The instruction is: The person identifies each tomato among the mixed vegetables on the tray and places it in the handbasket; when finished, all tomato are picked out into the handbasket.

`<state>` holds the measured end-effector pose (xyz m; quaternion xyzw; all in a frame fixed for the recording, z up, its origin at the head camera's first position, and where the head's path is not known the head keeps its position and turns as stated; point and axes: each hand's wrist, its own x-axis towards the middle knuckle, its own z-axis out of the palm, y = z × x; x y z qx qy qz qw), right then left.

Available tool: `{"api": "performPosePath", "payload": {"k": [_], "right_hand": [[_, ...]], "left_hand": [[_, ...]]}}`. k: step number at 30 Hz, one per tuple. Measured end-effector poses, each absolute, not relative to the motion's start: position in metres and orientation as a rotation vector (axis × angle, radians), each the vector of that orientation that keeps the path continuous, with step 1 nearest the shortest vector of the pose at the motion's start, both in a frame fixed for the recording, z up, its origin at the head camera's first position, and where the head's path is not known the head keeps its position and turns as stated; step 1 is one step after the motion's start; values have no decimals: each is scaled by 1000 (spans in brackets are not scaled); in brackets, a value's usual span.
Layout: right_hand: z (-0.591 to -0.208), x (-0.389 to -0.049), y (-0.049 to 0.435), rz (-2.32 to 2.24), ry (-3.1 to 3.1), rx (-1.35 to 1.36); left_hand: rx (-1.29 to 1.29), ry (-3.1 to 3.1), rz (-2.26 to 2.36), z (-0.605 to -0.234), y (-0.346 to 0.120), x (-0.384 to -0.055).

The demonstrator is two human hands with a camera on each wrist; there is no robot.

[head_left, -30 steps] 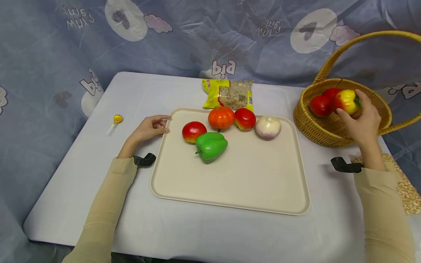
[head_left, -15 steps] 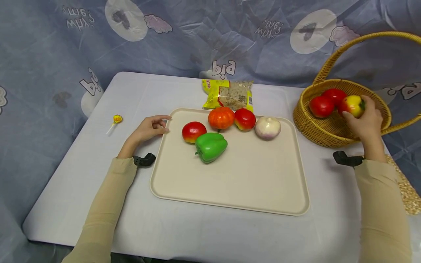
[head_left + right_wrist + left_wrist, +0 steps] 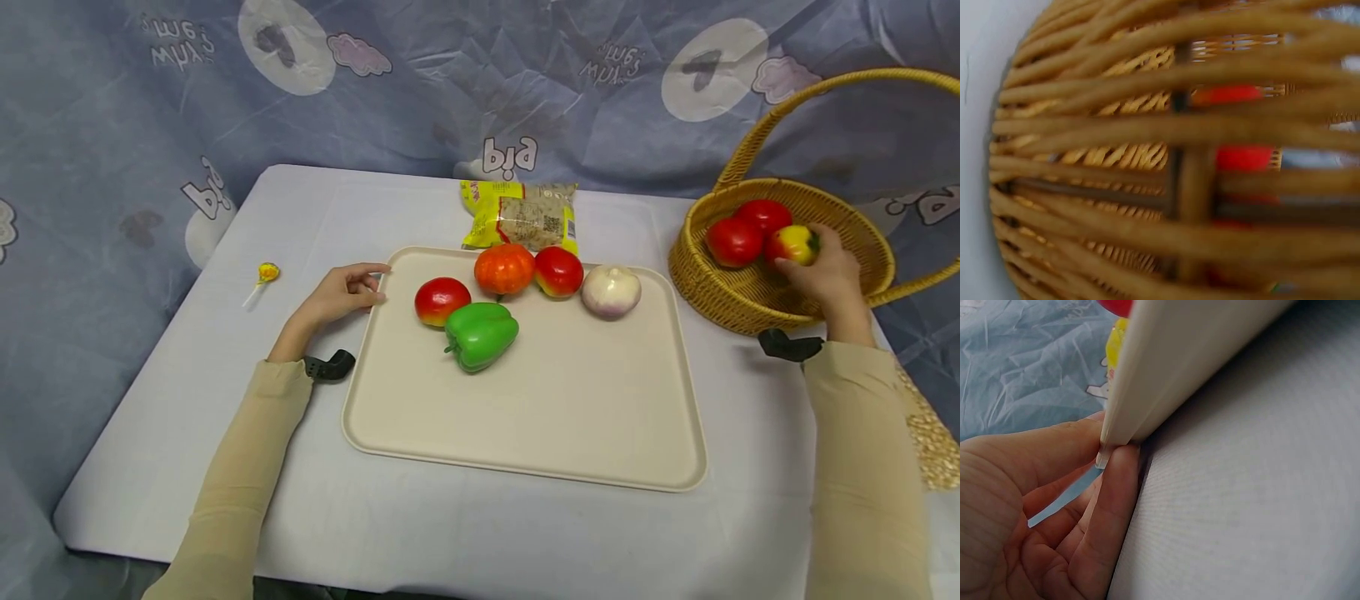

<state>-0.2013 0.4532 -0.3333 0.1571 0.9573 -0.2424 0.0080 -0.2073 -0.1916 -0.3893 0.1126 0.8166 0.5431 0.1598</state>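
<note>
My right hand reaches into a wicker basket and holds a red-and-yellow fruit with a green top, fingers on its right side and thumb at its lower edge. Two red fruits lie beside it. In the right wrist view the basket's woven wall hides the hand. My left hand pinches the left rim of a beige tray; the left wrist view has thumb and finger on the tray edge. On the tray are a green bell pepper, pumpkin, whitish-purple bulb and two red-yellow fruits.
A yellow packet lies behind the tray. A lollipop is at the left on the white table. The basket's tall handle arches above it, and a golden woven piece lies at the right edge.
My right hand has lowered the red-and-yellow fruit further into the basket, beside the two red ones. The left hand and the tray have stayed in place.
</note>
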Motion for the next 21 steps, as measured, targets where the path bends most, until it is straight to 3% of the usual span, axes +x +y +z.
{"api": "performPosePath", "payload": {"k": [21], "right_hand": [[-342,-210,456,-660,3065,559]], "left_hand": [[308,2348,1524,-388,-192,-208]]}}
